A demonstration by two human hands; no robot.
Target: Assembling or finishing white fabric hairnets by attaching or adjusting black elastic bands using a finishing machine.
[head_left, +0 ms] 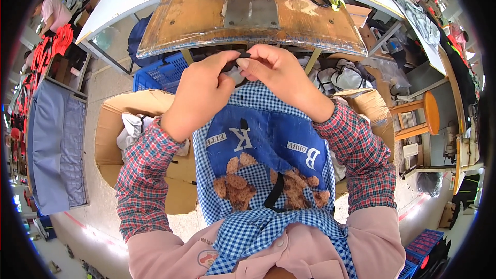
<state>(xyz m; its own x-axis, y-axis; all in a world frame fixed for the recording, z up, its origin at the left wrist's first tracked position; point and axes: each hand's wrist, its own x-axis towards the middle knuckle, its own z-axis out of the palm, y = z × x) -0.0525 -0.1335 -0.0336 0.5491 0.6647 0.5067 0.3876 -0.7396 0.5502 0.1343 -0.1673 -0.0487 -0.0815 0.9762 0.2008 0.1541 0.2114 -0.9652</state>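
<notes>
While both forearms are pointing inward toward twelve o'clock, the left hand (205,90) and the right hand (287,77) are facing each other, with their fingertips nearly meeting. Thumbs and forefingers are pinching a small dark piece (242,56) between them, at twelve o'clock, just before the near edge of the wooden table (201,26). As the fingers are covering most of this piece, I cannot tell its shape with certainty. The left plaid sleeve (147,181) is slanting up from eight o'clock, and the right one from four o'clock; the elbows are standing wide apart. Between the arms, a checked apron (261,139) is hanging. A cardboard box (139,101) is standing at nine o'clock, a blue crate (163,75) at ten, and an orange stool (432,112) at three.
</notes>
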